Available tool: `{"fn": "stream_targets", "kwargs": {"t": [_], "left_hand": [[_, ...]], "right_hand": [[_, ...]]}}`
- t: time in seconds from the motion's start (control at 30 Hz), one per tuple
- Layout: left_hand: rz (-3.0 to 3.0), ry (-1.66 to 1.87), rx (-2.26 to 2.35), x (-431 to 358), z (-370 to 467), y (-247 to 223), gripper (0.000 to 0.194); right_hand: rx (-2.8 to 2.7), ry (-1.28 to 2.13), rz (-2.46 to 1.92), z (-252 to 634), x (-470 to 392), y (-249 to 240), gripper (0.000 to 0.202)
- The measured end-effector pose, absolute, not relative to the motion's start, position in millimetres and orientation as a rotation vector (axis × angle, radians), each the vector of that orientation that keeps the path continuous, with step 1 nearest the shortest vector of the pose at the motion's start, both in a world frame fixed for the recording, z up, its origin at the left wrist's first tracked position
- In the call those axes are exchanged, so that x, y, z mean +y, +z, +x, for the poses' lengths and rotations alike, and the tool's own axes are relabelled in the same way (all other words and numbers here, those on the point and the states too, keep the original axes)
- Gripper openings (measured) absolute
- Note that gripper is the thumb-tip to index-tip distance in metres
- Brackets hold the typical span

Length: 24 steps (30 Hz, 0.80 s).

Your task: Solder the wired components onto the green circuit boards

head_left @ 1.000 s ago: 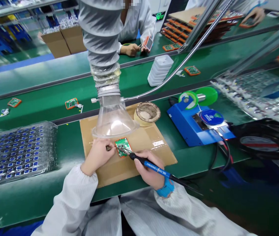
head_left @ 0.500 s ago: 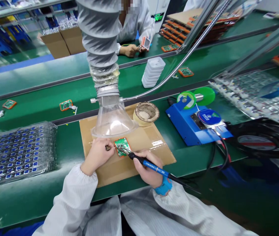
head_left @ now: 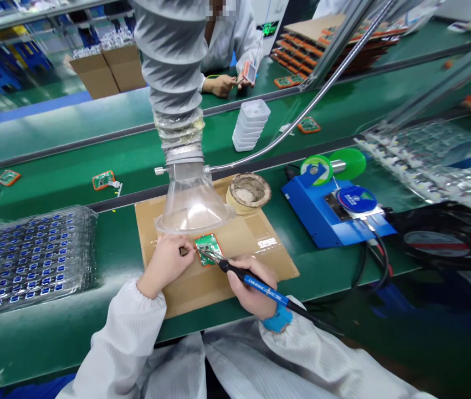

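Observation:
A green circuit board point(head_left: 209, 249) with an orange edge lies on a brown cardboard sheet point(head_left: 189, 296). My right hand point(head_left: 254, 285) is closed round a blue and black soldering iron point(head_left: 260, 287), whose metal tip reaches over the board's left part. At the board's left edge is my left hand point(head_left: 171, 257), its fingers pinched together on a small dark part point(head_left: 183, 251) too small to name. Just above my hands hangs a clear funnel hood point(head_left: 196, 208) on a grey ribbed hose point(head_left: 173, 72).
A round clay-like pot point(head_left: 249, 193) stands behind the board. To the right is a blue solder feeder point(head_left: 327, 205); clear trays point(head_left: 31, 257) of blue parts lie left. White stacked trays point(head_left: 251, 126) stand on the green belt point(head_left: 69, 152). A person's hands point(head_left: 223, 86) work opposite.
The white stacked trays and the boards on the belt have shifted left. My hands have stayed nearly in place, the iron still over the board.

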<state>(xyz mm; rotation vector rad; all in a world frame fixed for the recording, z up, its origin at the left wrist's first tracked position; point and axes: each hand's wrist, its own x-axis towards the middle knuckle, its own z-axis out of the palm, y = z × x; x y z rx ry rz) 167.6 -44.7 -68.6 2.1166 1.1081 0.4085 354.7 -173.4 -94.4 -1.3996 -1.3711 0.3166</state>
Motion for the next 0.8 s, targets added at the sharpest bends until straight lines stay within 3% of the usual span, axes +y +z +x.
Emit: {"fn": "stream_targets", "kwargs": {"t": [0.63,0.8], "left_hand": [[2.118,0.391,1.120,-45.1,167.3,-69.6,0.022],[2.135,0.370,1.130,-44.5,165.5,-72.5,0.022]], "right_hand": [[-1.170,0.362,-1.400,364.1,-175.4,-104.9,0.004],[-0.967,0.154,-1.447,398.1,-163.0,-106.1,0.013]]}}
